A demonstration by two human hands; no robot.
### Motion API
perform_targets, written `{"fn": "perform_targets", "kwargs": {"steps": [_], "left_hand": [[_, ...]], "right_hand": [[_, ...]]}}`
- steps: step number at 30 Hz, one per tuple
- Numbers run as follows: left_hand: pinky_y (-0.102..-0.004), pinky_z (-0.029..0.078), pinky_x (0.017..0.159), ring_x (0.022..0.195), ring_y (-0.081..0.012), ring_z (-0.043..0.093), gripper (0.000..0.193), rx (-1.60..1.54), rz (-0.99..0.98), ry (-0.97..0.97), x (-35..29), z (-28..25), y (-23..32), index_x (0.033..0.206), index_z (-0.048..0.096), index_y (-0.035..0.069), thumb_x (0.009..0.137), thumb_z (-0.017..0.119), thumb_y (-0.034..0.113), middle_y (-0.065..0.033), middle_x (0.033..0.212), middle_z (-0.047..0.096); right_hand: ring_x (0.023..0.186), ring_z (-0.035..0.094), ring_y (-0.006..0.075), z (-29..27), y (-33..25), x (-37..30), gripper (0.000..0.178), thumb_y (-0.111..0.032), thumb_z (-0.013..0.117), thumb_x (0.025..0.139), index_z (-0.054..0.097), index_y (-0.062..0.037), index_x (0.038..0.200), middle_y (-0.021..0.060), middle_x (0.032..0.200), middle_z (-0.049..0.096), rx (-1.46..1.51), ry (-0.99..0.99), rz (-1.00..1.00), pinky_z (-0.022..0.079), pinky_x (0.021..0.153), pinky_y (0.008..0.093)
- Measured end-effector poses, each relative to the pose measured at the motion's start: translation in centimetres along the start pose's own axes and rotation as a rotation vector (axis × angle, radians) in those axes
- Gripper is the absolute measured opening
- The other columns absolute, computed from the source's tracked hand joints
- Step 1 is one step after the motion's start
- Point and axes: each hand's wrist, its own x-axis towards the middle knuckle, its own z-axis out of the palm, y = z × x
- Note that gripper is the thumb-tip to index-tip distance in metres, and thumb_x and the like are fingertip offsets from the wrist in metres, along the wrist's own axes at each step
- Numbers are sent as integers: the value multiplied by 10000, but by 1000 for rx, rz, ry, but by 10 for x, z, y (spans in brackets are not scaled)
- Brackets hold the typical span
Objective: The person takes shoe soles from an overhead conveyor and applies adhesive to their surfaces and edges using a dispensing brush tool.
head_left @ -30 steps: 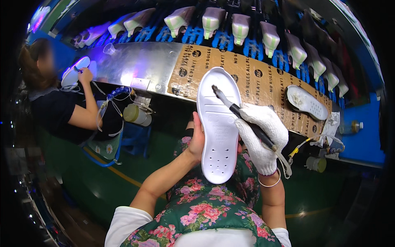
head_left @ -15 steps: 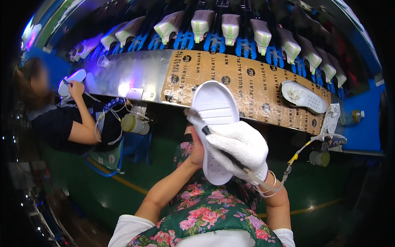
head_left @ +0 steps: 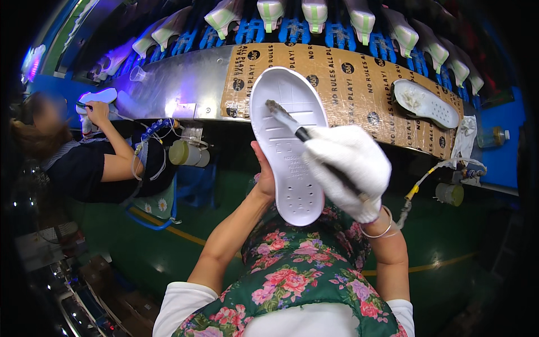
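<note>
A white shoe sole [head_left: 268, 140] is held up before me, its recessed inner face turned toward me and its heel end, with small holes, nearest my body. My bare left hand [head_left: 265, 174] grips it along the left edge; most of its fingers are hidden behind the sole. In a white knitted glove, my right hand [head_left: 353, 168] is closed round a dark-handled brush [head_left: 286, 119]. The bristles are over the wide far part of the sole, seemingly against its inner surface. A thin hose runs from near the right wrist toward the bench.
Brown printed cardboard [head_left: 353, 95] covers the metal bench [head_left: 168, 84]. Another white sole [head_left: 429, 106] with whitish material in it lies at right, near a bottle [head_left: 493, 137]. Pale shoe uppers [head_left: 359, 17] hang in a row behind. At left, a co-worker's hand [head_left: 99, 114] works on a sole.
The brush has moved from the sole's left edge onto its inner face. The sole is turned more squarely toward me, and the bench sits higher in view.
</note>
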Motion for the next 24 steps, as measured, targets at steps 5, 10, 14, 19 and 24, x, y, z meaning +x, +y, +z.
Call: {"fn": "perform_targets", "kwargs": {"steps": [5,10,14,19,24], "left_hand": [[-499,403,1177,1404,-315,494,1162,-162,-10,77,2,-15,3,1615,281,116,824,181,960,-149,1561,454],[-512,439,1135,1364,-339,519,1224,-233,36,-108,6,-11,12,1614,256,100,780,207,995,-171,1541,458],[-496,595,876,1041,-369,694,1298,-135,0,-88,17,-14,24,1539,362,51,710,248,1044,-219,1292,627],[-490,595,791,937,-369,697,1353,-152,88,81,25,8,33,1468,421,15,635,293,1074,-243,1099,672],[-492,535,816,1012,-419,623,1347,-166,-160,-300,35,-20,43,1390,467,9,542,545,1053,-242,1174,621]], "right_hand": [[908,735,298,16,-9,-19,342,-12,830,742,771,-78,1072,127,1037,760,98,-150,-17,571,788,394],[874,741,308,8,-1,-12,266,-34,794,811,764,-46,1075,122,970,764,116,6,53,578,775,388],[894,736,302,26,-5,-29,316,34,810,742,751,-38,1044,149,1030,760,87,-94,-47,574,773,390],[866,731,289,12,1,-16,296,23,810,742,753,-37,1027,129,973,759,140,-49,44,566,767,388],[812,735,286,29,-7,-37,341,16,814,750,743,-32,1080,144,974,756,242,-147,47,569,697,371]]}}
